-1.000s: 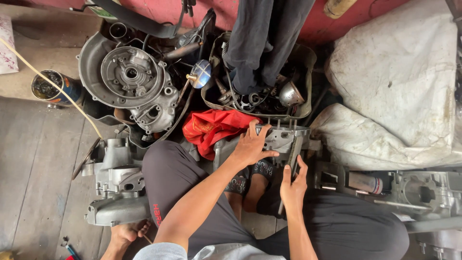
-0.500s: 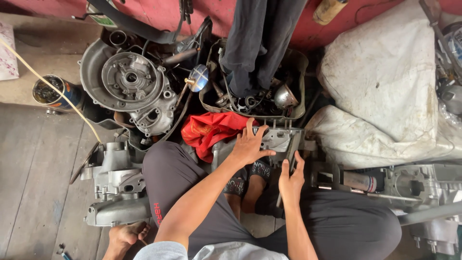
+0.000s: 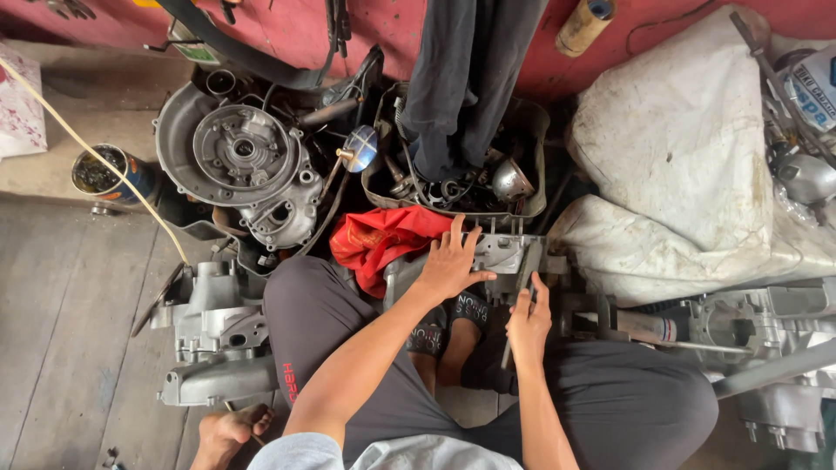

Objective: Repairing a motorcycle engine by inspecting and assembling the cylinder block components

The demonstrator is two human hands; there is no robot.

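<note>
My left hand (image 3: 448,264) lies spread on a grey metal engine part (image 3: 503,253) that sits on the floor between my knees, pressing on its top edge. My right hand (image 3: 528,324) is closed around a thin dark rod-like tool (image 3: 523,280) that stands against the same part just to the right. A red cloth (image 3: 383,239) lies crumpled to the left of the part, touching it. My sandalled feet (image 3: 453,326) are tucked below both hands.
A round engine casing (image 3: 239,161) and a smaller grey casing (image 3: 213,335) lie at the left. A dark tray of parts (image 3: 522,187) sits behind the cloth. White sacks (image 3: 688,165) fill the right, with more engine pieces (image 3: 766,339) below them. A tin (image 3: 104,174) stands at far left.
Both hands stay on the engine part and tool, almost unmoved. The view has shifted a little, bringing more of the objects at the right edge into sight.
</note>
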